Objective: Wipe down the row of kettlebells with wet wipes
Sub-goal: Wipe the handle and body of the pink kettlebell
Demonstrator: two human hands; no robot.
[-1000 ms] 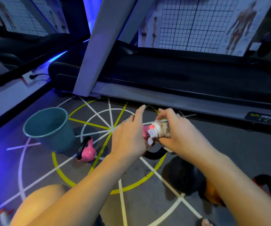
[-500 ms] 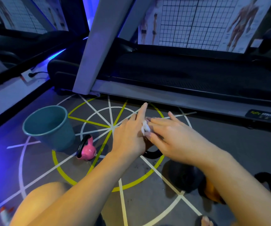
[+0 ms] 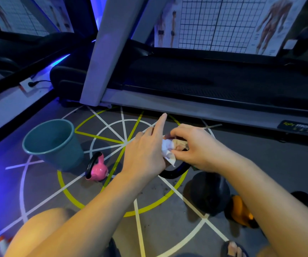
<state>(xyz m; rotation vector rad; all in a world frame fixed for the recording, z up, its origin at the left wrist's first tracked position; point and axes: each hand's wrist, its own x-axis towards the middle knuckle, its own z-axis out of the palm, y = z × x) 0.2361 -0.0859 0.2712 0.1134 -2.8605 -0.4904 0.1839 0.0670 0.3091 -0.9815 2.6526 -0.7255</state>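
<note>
My left hand [image 3: 145, 154] and right hand [image 3: 196, 147] meet above the floor mat, with a crumpled white wet wipe [image 3: 167, 149] between them. The right hand's curled fingers grip the wipe together with a small brownish packet [image 3: 180, 144]. My left hand holds the wipe from the left, index finger pointing straight out; its thumb is hidden. Just below the hands curves the black handle [image 3: 173, 174] of a kettlebell whose body is hidden. A pink kettlebell [image 3: 97, 169] sits to the left. A black kettlebell [image 3: 209, 193] and an orange kettlebell [image 3: 240, 212] stand to the right.
A teal bucket [image 3: 38, 145] stands upright left of the pink kettlebell. A treadmill [image 3: 205, 112] runs along the far side of the mat, its grey upright post [image 3: 101, 62] slanting up. My knee [image 3: 38, 232] and a sandalled foot [image 3: 233, 247] are at the bottom.
The hands dropped slightly and closed together. My right fingers, stretched flat half a second ago, have curled round the wipe and packet again.
</note>
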